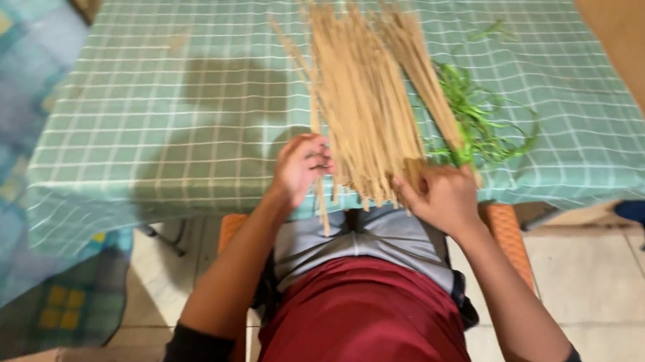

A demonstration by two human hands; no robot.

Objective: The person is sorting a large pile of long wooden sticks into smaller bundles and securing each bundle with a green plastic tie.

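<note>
Your left hand (300, 167) and right hand (440, 196) pinch the bundle of tan sticks (366, 101) at frame centre; loosen either pinch and sticks could slide off the table edge (161, 206).

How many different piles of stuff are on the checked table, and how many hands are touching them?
Fanned bundle of long tan sticks: 1
Heap of thin green leaf strips: 1
Bare hands at the sticks' near ends: 2, the left hand and the right hand
Green-and-white checked tablecloth: 1
Total: 5
</note>
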